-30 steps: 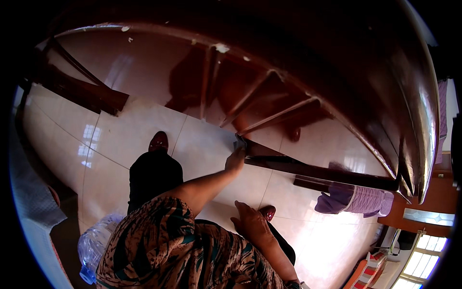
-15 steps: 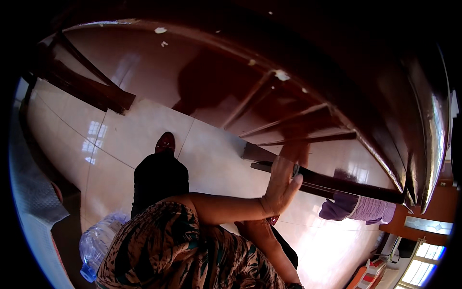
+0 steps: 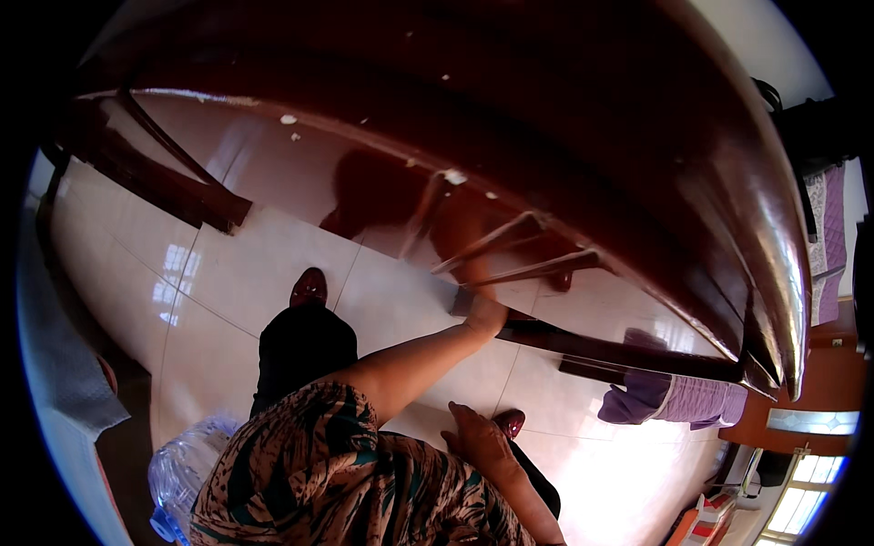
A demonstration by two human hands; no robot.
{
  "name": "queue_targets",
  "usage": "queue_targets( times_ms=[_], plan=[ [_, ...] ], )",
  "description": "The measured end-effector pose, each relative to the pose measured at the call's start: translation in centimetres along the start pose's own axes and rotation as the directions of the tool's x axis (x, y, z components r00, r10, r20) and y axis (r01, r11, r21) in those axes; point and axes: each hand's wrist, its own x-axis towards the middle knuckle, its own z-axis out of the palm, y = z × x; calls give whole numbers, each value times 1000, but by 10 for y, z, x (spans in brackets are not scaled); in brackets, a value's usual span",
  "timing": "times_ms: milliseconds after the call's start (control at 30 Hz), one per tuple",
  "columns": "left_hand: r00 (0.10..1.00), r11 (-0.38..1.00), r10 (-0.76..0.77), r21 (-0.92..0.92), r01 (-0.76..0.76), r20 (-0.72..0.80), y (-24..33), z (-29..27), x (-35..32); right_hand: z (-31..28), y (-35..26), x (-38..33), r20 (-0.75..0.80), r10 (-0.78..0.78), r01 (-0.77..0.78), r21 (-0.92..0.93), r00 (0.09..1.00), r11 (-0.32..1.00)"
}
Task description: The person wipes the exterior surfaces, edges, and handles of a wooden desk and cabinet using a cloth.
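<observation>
My left arm stretches forward to a dark red-brown, glossy piece of wooden furniture (image 3: 592,155). At its lower edge my left hand (image 3: 485,314) bends at the wrist, beside thin slanting bars (image 3: 487,244). Its fingers blur into the shiny reddish surface, so I cannot make out what they touch or hold. Lower down, my right hand (image 3: 480,435) lies near my right leg, fingers loosely stretched and nothing seen in it. Small white flecks (image 3: 454,176) dot the furniture's long edge.
Pale glossy tiles (image 3: 401,305) cover the floor around my dark red shoes (image 3: 309,286). A clear plastic bottle (image 3: 187,464) stands at the lower left. Purple cloth (image 3: 678,398) hangs at the right near a dark rail (image 3: 628,351). A dark wooden foot (image 3: 223,214) lies to the left.
My left hand has moved left and forward, away from the dark rail, to beside the slanting bars. The view has shifted, showing more of the furniture's top. My right hand is now uncovered.
</observation>
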Motion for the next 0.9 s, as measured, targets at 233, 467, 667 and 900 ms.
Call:
queue_targets(
  times_ms=[233,467,667,900],
  plan=[
    [997,997,-75,19,75,-14,-7,-26,10,4,2,-1,-31,21,-22,-31,999,999],
    [961,979,-199,7,201,194,-19,-47,51,0,1,0,-45,4,-3,25,999,1000],
    [857,911,-401,48,409,324,-34,-50,55,7,3,-4,-94,38,-37,9,995,999],
    [857,879,-462,-8,476,227,-40,-65,6,-3,-3,-5,-168,82,-92,-53,982,994]
  ],
)
